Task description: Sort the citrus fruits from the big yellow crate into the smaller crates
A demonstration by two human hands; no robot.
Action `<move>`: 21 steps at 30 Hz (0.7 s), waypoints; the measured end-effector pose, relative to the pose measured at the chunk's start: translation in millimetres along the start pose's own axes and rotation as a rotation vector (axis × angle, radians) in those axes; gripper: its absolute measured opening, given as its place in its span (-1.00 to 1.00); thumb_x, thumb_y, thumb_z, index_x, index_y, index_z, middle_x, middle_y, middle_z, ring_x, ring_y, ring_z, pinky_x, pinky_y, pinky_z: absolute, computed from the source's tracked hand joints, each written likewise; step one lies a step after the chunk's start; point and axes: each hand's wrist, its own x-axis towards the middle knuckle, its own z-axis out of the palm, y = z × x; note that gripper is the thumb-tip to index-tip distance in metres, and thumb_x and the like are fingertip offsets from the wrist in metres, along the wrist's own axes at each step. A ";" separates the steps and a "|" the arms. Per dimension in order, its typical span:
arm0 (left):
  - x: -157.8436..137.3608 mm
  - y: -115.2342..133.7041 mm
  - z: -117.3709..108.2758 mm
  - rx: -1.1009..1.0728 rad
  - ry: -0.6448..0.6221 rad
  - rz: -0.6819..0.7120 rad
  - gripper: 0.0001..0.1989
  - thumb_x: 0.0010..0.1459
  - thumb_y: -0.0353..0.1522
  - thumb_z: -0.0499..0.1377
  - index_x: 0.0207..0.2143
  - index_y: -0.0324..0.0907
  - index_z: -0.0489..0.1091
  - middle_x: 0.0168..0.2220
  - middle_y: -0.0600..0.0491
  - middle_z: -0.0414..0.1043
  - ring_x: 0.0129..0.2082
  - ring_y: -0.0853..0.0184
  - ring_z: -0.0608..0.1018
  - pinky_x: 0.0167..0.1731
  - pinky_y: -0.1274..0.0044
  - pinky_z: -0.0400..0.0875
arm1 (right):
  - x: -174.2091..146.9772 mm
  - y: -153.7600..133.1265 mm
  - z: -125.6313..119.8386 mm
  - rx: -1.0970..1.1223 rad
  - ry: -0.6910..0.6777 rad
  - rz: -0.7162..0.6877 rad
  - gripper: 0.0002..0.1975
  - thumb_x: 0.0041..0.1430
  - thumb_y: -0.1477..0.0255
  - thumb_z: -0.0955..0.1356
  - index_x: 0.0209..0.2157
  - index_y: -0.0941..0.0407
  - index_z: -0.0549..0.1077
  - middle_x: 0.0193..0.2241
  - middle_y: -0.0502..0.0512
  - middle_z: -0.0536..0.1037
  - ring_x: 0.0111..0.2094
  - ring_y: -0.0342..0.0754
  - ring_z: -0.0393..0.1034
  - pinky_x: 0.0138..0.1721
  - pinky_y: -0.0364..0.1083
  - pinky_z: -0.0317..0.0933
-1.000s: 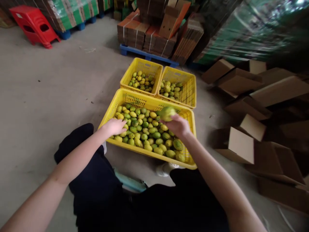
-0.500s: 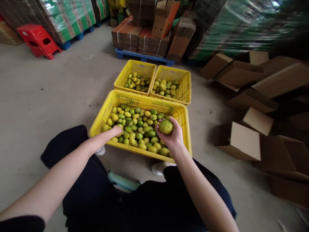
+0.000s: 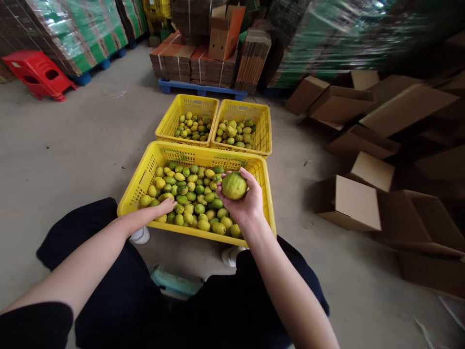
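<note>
A large yellow-green lemon [image 3: 234, 186] rests in the upturned palm of my right hand [image 3: 250, 201], with the fingers and thumb curled round it, above the right side of the front yellow crate [image 3: 198, 235]. Many smaller green and yellow lemons [image 3: 199, 208] lie loose in that crate. Inside the crate's left part, my left hand [image 3: 166, 206] is closed at a yellow lemon [image 3: 166, 197] and appears to grip it. Some of its fingers are hidden from above.
Two more yellow crates, one at left [image 3: 170, 109] and one at right [image 3: 263, 126], stand behind with lemons inside. Open cardboard boxes [image 3: 358, 201] lie along the right. Flattened cartons sit on a blue pallet [image 3: 203, 88]. A red stool [image 3: 39, 72] stands far left.
The view has shifted, so the crates appear further left. My right hand still holds the large lemon, slightly higher and more to the left over the crate. My left hand stays at the yellow lemon.
</note>
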 end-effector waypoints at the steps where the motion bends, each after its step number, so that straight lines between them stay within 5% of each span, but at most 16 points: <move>1: -0.2 -2.7 -1.0 0.004 -0.002 0.041 -0.80 0.23 -0.33 0.07 -0.35 -0.13 0.49 -0.03 -0.07 0.48 0.16 0.07 0.34 0.18 0.33 0.16 | -0.9 0.6 0.4 -0.001 -0.018 -0.003 -0.85 0.08 0.30 0.35 -0.36 0.08 0.39 -0.45 0.00 0.50 -0.45 -0.12 0.38 -0.42 -0.12 0.39; 4: -1.2 -9.3 -8.3 0.021 -0.005 0.126 -0.87 0.15 -0.31 0.18 -0.34 -0.19 0.45 -0.03 -0.07 0.45 0.13 0.08 0.33 0.21 0.34 0.12 | -3.0 3.8 3.0 0.011 -0.031 0.007 -0.85 0.08 0.30 0.34 -0.35 0.09 0.39 -0.46 0.01 0.50 -0.45 -0.11 0.39 -0.42 -0.13 0.39; 9: -2.8 -9.8 -34.5 -0.157 0.043 0.167 -0.71 0.11 -0.27 0.26 -0.21 -0.32 0.43 -0.13 -0.02 0.46 0.02 0.16 0.39 0.10 0.42 0.23 | -0.4 10.4 9.1 0.003 0.015 0.071 -0.88 0.10 0.33 0.34 -0.38 0.09 0.39 -0.51 0.01 0.49 -0.47 -0.11 0.40 -0.49 -0.16 0.38; 15: -29.3 -1.3 -83.9 -0.992 -0.030 0.338 -0.51 0.04 -0.07 0.31 -0.15 -0.29 0.45 -0.18 -0.13 0.55 -0.12 0.18 0.56 -0.11 0.46 0.41 | 1.6 15.7 4.9 0.015 -0.072 0.065 -0.78 0.05 0.24 0.35 -0.35 0.11 0.42 -0.45 0.08 0.55 -0.39 -0.02 0.45 -0.51 -0.14 0.37; 18: -52.9 11.4 -105.4 -1.473 -0.097 0.503 -0.42 -0.08 -0.04 0.38 -0.14 -0.27 0.46 -0.18 -0.14 0.57 -0.18 0.22 0.60 -0.15 0.50 0.47 | 0.9 17.7 2.2 -0.035 -0.219 0.003 -0.78 -0.10 0.40 0.33 -0.33 0.09 0.44 -0.40 0.10 0.57 -0.31 0.07 0.49 -0.38 -0.01 0.43; 21: -70.4 28.4 -116.6 -1.714 -0.116 0.561 -0.37 -0.28 -0.10 0.47 -0.17 -0.23 0.47 -0.25 -0.03 0.59 -0.31 0.29 0.63 -0.30 0.59 0.51 | 1.7 23.5 3.2 -0.103 -0.319 -0.084 -0.67 -0.24 0.50 0.31 -0.30 0.05 0.47 -0.36 0.03 0.57 -0.26 0.08 0.49 -0.24 0.07 0.44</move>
